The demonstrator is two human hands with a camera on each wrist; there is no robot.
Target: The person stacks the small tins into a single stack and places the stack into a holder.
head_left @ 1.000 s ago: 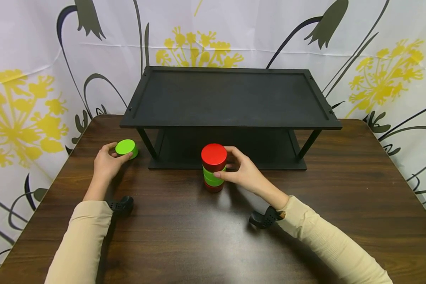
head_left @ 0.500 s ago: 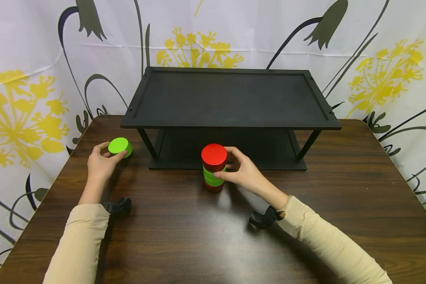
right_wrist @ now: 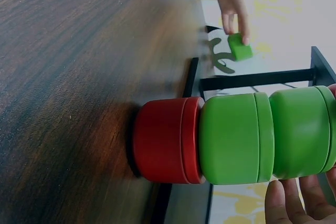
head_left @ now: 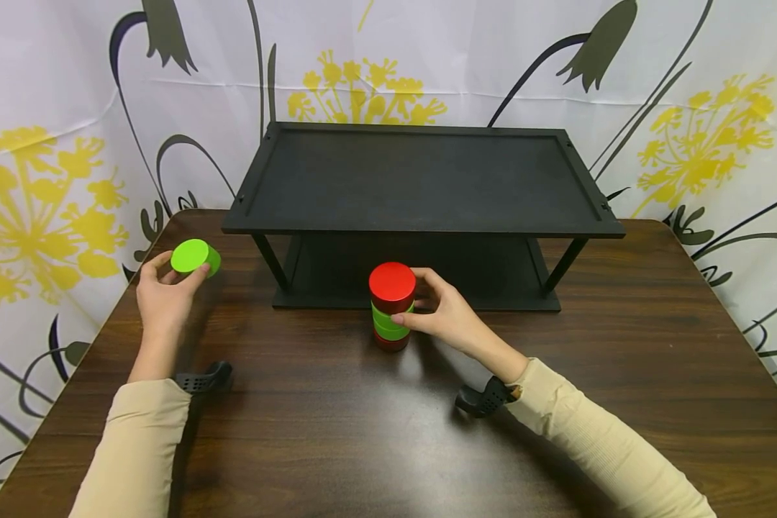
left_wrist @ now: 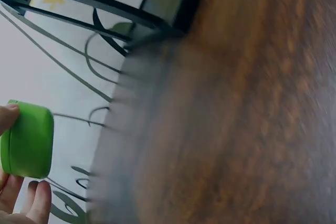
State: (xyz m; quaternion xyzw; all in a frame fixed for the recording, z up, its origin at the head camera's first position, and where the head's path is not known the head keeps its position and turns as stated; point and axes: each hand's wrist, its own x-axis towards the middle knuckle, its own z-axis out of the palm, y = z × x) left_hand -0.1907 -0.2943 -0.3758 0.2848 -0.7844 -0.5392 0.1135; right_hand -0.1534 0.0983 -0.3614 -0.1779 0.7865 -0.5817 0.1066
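My left hand pinches a small green round tin between thumb and fingers, raised over the table's left side. In the left wrist view, the lidded green tin appears at the left edge, fingertips around it. Before the shelf stands an upright stack: a red tin at the bottom, a green tin, another green tin, and a red tin on top. My right hand holds the stack from the right, thumb on the front near the upper green tin, other fingers partly hidden behind.
A black two-tier shelf stands at the back of the dark wooden table, just behind the stack. Its lower board lies on the table. A white cloth with printed flowers hangs behind. Each wrist wears a black camera mount.
My left hand has moved left and slightly farther back with the green tin, away from the shelf, and the tin has risen. My right hand and the stack have stayed put.
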